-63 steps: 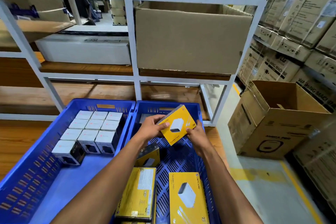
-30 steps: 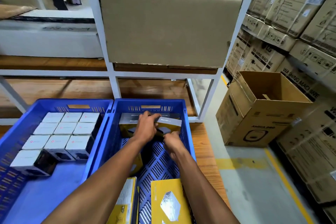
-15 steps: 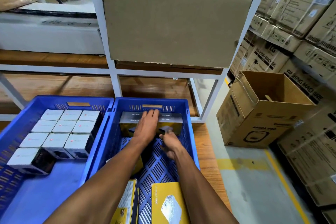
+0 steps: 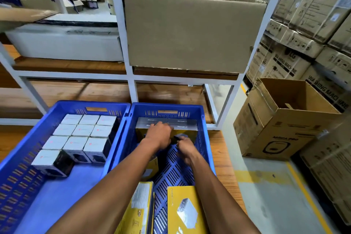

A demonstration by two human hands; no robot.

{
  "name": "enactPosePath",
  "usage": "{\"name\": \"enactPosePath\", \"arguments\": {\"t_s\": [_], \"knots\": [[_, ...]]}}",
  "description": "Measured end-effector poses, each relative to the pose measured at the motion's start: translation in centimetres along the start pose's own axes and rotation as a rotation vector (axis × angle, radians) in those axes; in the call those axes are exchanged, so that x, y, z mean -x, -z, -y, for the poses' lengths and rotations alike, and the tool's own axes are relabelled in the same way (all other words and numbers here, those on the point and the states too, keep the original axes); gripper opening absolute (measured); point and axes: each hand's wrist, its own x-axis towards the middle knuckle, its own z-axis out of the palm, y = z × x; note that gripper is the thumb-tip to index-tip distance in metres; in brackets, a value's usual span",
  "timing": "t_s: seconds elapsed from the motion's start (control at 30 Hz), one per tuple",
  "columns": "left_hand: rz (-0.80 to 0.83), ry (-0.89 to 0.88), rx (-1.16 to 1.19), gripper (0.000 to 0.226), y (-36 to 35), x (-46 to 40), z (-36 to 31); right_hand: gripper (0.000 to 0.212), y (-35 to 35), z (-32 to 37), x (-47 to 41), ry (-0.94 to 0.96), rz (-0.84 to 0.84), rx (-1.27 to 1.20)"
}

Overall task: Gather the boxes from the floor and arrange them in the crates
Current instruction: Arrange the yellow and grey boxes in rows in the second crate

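Two blue crates sit side by side on a wooden platform. The left crate holds several small white boxes packed in rows. In the right crate, yellow boxes stand on edge against the far wall. My left hand lies over their grey tops. My right hand has its fingers curled against the front face of the nearest standing box. Two more yellow boxes lie flat at the crate's near end. Another yellow box is partly hidden under my left forearm.
A white metal rack rises right behind the crates, with a big cardboard box and a white box on its shelf. An open carton stands on the floor to the right. Stacked washing-machine cartons line the right wall.
The yellow box that both hands held above the right crate now stands in the far row. My left hand moved onto the box tops and my right hand drew back a little.
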Motion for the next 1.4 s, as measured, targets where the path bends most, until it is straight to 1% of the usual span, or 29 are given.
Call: {"name": "enactPosePath", "arguments": {"t_s": [0.1,0.17,0.2,0.23,0.3,0.33,0.37,0.43,0.5,0.57,0.63,0.7,0.8,0.87,0.93,1.0,1.1,1.17,1.27,1.4], "knots": [[-0.017,0.035,0.213,0.034,0.0,1.8,0.9,0.037,0.2,0.3,0.8,0.051,0.011,0.059],[-0.004,0.054,0.309,0.021,-0.1,3.3,1.5,0.04,0.2,0.8,2.1,0.095,0.05,0.141],[0.011,0.053,0.335,0.02,0.0,3.9,1.9,0.043,0.3,0.9,2.6,0.116,0.077,0.176],[0.029,0.058,0.357,0.028,0.1,4.6,2.2,0.045,0.2,1.0,3.1,0.139,0.099,0.21],[0.093,0.069,0.361,0.059,0.5,5.9,2.7,0.048,0.1,1.1,4.0,0.184,0.134,0.282],[0.129,0.079,0.338,0.07,0.8,6.5,2.9,0.049,-0.1,0.9,4.3,0.209,0.147,0.316],[0.167,0.088,0.304,0.073,1.1,7.0,3.1,0.051,-0.4,0.9,4.6,0.218,0.162,0.331],[0.24,0.102,0.244,0.061,1.4,8.1,3.2,0.053,-1.0,0.8,5.5,0.235,0.19,0.373],[0.257,0.103,0.203,0.049,1.3,9.0,3.1,0.057,-1.5,0.7,6.3,0.267,0.207,0.397],[0.195,0.103,0.203,0.039,0.9,9.5,3.3,0.058,-1.9,0.4,6.6,0.297,0.224,0.411],[0.117,0.129,0.265,0.042,0.6,10.0,3.8,0.055,-2.6,0.0,7.0,0.309,0.246,0.375],[0.031,0.154,0.401,0.049,0.7,10.3,4.4,0.056,-2.9,-0.2,7.4,0.339,0.235,0.379],[-0.121,0.185,0.654,0.05,1.5,10.5,4.8,0.06,-2.3,0.3,7.8,0.391,0.174,0.406],[-0.182,0.214,0.84,0.049,2.2,10.5,5.1,0.058,-1.8,0.9,7.9,0.421,0.15,0.366],[-0.245,0.233,0.963,0.048,2.7,10.9,5.4,0.052,-1.6,1.2,8.0,0.416,0.171,0.305],[-0.317,0.25,1.016,0.042,3.0,11.2,5.6,0.043,-1.5,1.2,8.1,0.393,0.188,0.243],[-0.39,0.285,1.067,0.034,3.1,11.4,6.1,0.032,-1.0,1.4,8.3,0.368,0.164,0.117],[-0.396,0.309,1.096,0.036,3.0,11.6,6.7,0.025,-0.6,1.6,8.9,0.304,0.149,-0.024],[-0.35,0.343,1.126,0.045,2.6,12.1,7.2,0.019,-0.2,0.9,9.1,0.178,0.149,-0.18],[-0.279,0.319,1.192,0.051,2.1,12.3,7.0,0.032,0.1,0.4,8.3,0.127,0.183,-0.355]]}}
